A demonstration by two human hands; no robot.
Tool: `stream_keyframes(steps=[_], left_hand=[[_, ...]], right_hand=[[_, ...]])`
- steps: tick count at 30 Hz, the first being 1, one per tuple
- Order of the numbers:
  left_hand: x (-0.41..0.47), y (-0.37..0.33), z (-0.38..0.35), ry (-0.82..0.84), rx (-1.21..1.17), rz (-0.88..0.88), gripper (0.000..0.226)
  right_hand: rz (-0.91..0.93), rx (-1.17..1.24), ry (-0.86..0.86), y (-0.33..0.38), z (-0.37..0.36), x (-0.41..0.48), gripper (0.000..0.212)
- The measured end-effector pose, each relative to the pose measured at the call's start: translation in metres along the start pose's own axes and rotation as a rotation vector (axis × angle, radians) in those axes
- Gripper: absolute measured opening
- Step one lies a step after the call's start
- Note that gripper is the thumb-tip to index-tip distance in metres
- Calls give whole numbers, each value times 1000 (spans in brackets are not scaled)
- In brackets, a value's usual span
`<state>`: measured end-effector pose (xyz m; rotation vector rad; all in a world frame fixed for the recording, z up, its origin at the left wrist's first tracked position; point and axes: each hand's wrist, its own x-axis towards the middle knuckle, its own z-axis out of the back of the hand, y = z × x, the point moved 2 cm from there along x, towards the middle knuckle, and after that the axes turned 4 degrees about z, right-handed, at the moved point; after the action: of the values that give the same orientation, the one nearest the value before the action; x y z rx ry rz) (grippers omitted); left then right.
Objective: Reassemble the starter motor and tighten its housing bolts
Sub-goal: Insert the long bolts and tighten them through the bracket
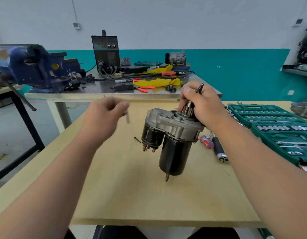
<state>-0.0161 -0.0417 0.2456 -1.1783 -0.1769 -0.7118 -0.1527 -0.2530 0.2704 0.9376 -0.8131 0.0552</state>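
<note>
Starter motor (pixel 170 135) mid-counter (pixel 132 195), tilted, black body down, grey nose housing up. Lower stud at or just above the wood; cannot tell which.

Right hand (pixel 202 106) on top, fingers (pixel 184 98) curled round the pinion gear, grasping it. Slim black tool (pixel 199 87) tucked between two of those fingers, poking upward.

Left hand (pixel 104 112) raised left of the motor, apart from it, blurred. Fingers (pixel 121 105) closed, pinching a thin bolt (pixel 127 116) hanging downward.

Small dark screw (pixel 137 139) loose on the wood just left of the solenoid.

Right of the motor: red-handled screwdriver (pixel 207 141), black ratchet (pixel 220 150) beside it, open green socket case (pixel 270 121) further right.

Behind: second counter (pixel 97 96), metal, carrying blue vise (pixel 35 66), black welder (pixel 106 52), yellow cloth (pixel 158 82), red-handled pliers (pixel 144 88).
</note>
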Motion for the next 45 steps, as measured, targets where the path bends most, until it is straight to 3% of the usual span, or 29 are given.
stream_keyframes(steps=[3, 8, 14, 19, 27, 38, 43, 45], left_hand=[[-21, -71, -12, 202, -197, -193, 19], [-33, -89, -32, 298, -152, -215, 7], [-27, -81, -23, 61, -212, -218, 12], [-34, -78, -27, 210, -110, -262, 13], [-39, -74, -23, 216, -126, -309, 13], [-50, -79, -38, 16, 33, -492, 2], [-44, -75, -39, 157, 104, -457, 6], [-38, -68, -38, 176, 30, -375, 11]], right_hand=[[28, -6, 50, 8, -7, 1, 23], [108, -12, 80, 20, -15, -1, 22], [121, -54, 99, 25, -20, -1, 23], [158, -75, 132, 31, -25, 0, 24], [141, -78, 131, 29, -24, 2, 23], [143, -35, 109, 25, -21, 1, 22], [71, 45, 103, 16, -12, 0, 21], [46, 57, 95, 12, -10, 1, 20]])
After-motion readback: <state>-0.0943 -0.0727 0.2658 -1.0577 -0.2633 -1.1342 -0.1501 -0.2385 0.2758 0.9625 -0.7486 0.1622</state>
